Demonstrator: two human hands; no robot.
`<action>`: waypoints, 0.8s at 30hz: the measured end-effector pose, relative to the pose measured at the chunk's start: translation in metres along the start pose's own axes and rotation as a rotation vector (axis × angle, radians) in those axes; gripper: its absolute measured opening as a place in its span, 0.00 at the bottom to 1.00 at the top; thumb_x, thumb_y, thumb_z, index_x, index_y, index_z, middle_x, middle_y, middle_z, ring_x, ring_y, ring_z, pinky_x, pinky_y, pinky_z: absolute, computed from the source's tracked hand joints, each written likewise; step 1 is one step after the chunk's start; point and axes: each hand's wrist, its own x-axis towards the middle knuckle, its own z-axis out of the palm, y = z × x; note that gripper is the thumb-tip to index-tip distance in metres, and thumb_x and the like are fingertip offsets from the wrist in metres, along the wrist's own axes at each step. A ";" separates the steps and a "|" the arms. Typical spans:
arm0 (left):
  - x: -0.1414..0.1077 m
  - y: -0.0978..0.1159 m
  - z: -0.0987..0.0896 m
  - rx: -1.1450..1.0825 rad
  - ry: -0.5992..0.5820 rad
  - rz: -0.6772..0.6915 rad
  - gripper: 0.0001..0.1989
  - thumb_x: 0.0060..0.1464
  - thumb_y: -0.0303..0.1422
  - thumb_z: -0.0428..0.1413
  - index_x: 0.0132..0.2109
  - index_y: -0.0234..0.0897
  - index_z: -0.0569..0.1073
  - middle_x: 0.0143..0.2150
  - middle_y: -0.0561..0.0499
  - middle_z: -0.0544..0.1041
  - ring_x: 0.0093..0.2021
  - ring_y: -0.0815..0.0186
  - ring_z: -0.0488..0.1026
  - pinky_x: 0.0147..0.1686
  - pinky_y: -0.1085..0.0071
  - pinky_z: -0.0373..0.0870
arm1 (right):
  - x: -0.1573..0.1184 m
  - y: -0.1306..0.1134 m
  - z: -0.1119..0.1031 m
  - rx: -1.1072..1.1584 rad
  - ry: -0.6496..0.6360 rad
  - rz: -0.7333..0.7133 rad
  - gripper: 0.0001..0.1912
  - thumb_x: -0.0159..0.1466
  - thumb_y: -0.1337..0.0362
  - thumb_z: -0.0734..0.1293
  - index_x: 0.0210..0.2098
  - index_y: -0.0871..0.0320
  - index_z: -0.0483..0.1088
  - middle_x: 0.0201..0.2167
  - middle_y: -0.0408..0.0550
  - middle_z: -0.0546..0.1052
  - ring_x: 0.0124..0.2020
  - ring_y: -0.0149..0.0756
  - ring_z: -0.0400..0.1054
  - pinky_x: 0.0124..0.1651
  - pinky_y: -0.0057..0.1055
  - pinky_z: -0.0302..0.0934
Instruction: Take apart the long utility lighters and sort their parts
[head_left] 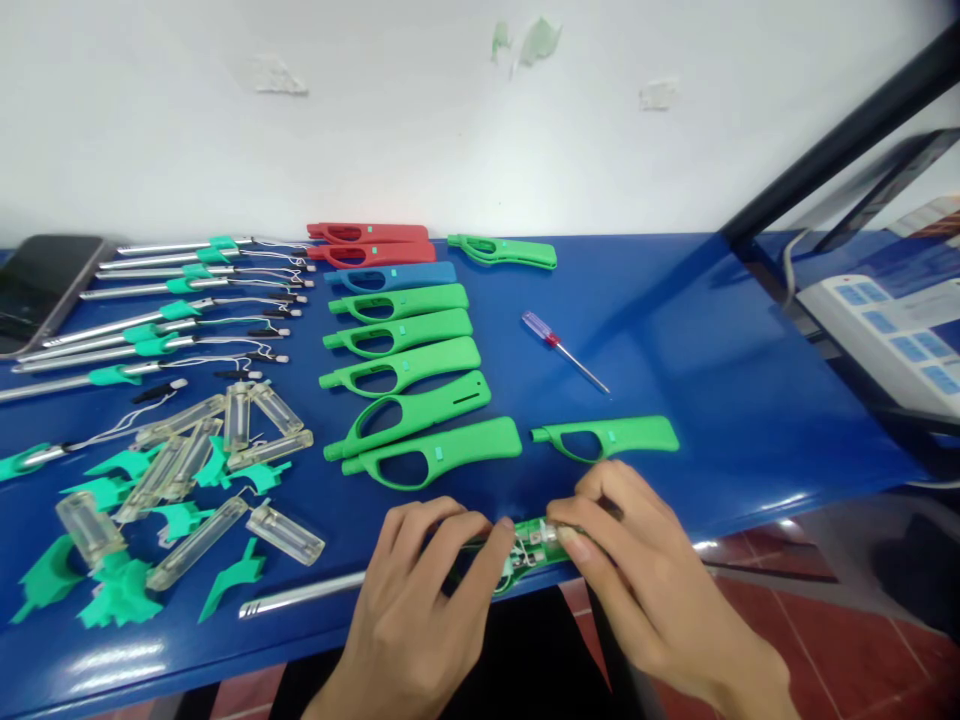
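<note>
At the table's near edge lies an opened green lighter shell [534, 575], with white wires and small parts showing inside. Its silver metal tube [300, 597] sticks out to the left. My left hand [420, 600] is closed around the shell's front part, its thumb and fingertips by the wires. The fingers of my right hand [652, 580] pinch a clear fuel tank [552, 535] at the other end of the shell, hiding most of it. Just beyond my right hand lies another green shell half [637, 434].
Green, blue and red shell halves [442, 440] form a column mid-table. A screwdriver [566, 350] lies right of them. Metal tubes with wires [127, 333], loose clear tanks [285, 533] and green triggers [232, 578] cover the left side, near a phone [45, 285].
</note>
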 end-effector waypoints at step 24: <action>-0.001 0.000 0.002 0.019 0.002 0.035 0.17 0.58 0.14 0.57 0.52 0.28 0.79 0.44 0.42 0.78 0.48 0.56 0.70 0.48 0.58 0.67 | 0.001 -0.006 -0.001 -0.125 0.014 -0.058 0.09 0.75 0.70 0.59 0.51 0.58 0.68 0.39 0.47 0.64 0.39 0.38 0.58 0.43 0.40 0.54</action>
